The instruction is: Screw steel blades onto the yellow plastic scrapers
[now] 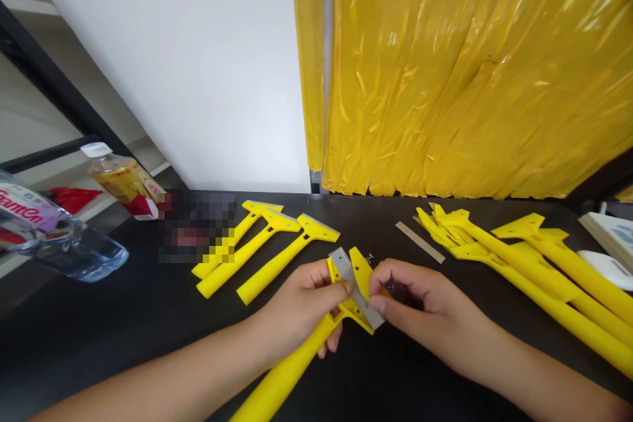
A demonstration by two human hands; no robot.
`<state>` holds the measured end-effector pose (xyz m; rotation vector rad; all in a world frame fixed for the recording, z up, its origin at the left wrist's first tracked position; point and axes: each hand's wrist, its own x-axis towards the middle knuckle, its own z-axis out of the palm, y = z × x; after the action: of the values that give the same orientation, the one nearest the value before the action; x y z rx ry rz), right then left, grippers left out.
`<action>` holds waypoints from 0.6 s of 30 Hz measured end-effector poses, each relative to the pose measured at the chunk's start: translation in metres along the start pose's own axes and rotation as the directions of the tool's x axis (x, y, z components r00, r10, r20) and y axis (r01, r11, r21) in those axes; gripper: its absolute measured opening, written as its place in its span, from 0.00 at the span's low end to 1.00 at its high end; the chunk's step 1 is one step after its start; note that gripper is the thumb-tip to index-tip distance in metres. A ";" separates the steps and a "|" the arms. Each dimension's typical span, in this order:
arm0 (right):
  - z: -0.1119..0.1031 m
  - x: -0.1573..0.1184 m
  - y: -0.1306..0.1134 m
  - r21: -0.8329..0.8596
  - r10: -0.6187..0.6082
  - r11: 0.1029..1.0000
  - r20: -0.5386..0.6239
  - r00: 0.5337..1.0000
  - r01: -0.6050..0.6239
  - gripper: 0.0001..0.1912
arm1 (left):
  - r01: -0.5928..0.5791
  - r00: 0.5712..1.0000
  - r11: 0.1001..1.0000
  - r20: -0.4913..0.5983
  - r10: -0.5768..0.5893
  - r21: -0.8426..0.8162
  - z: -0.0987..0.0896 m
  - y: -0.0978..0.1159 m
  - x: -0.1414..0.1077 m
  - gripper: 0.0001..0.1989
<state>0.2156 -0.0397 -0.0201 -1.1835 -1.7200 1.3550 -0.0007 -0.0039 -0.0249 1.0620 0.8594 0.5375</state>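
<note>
My left hand [309, 297] grips a yellow scraper [301, 359] at its head, the handle slanting down toward me. Its thumb presses a grey metal blade [368, 313] lying across the head. My right hand [425, 297] is closed in a pinch on a small yellow cover plate [362, 269] with a hole, tilted beside the blade. Something dark shows behind the right fingers, too hidden to name. Left of my hands lie three yellow scrapers with blades in their heads, the nearest one being a scraper [277, 260].
To the right lie several long yellow scraper handles [539, 297], small yellow plates [438, 231] and a brown strip [420, 242]. Bottles [123, 178] stand or lean at the left. A white mouse [606, 269] is at the right edge. Yellow film [469, 79] hangs behind the black table [148, 343].
</note>
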 end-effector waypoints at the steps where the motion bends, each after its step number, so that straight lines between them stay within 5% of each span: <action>1: -0.001 0.000 0.001 -0.004 -0.022 1.000 -0.016 1.000 0.022 0.07 | -0.002 1.000 1.000 0.000 0.002 0.000 0.000 0.000 0.000 0.08; 4: -0.002 0.001 0.007 0.070 -0.066 0.995 -0.059 0.996 0.070 0.06 | 0.003 1.000 1.000 0.019 -0.003 0.006 0.000 0.001 0.000 0.09; 8: 0.002 0.002 0.013 0.166 -0.052 0.984 -0.047 0.998 0.059 0.17 | 0.002 0.999 1.000 0.035 -0.002 0.009 -0.001 -0.001 0.000 0.09; 18: 0.002 0.004 0.020 -0.090 -0.107 0.991 -0.111 0.988 0.097 0.14 | -0.037 0.999 0.999 0.027 0.037 -0.015 0.000 -0.004 -0.001 0.09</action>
<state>0.2173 -0.0362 -0.0406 -1.1796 -1.7449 1.1414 -0.0009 -0.0061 -0.0278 1.0716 0.8124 0.5586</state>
